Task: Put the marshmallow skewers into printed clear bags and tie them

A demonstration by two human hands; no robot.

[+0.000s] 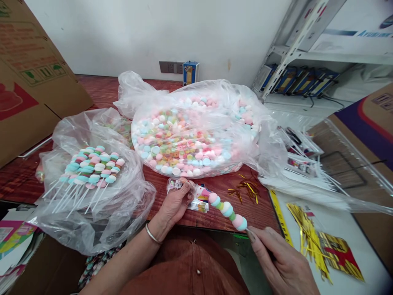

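Observation:
My right hand [279,258] pinches the stick end of a candy skewer [227,209], threaded with pink, white, blue and green marshmallow-like pieces. The skewer slants up and left toward my left hand [175,203]. That hand is closed on a small clear printed bag [194,191], and the skewer's tip is close to the bag; whether it is inside I cannot tell. More printed packaging [199,205] lies under the left fingers. Gold twist ties [245,189] are scattered on the table just beyond the skewer.
A large clear bag of loose candies [184,143] fills the table's middle. Finished-looking skewers [95,168] lie on a plastic bag [123,221] at left. White sticks [307,176] and a bundle of gold ties [307,233] are at right. Cardboard boxes [37,82] flank the table.

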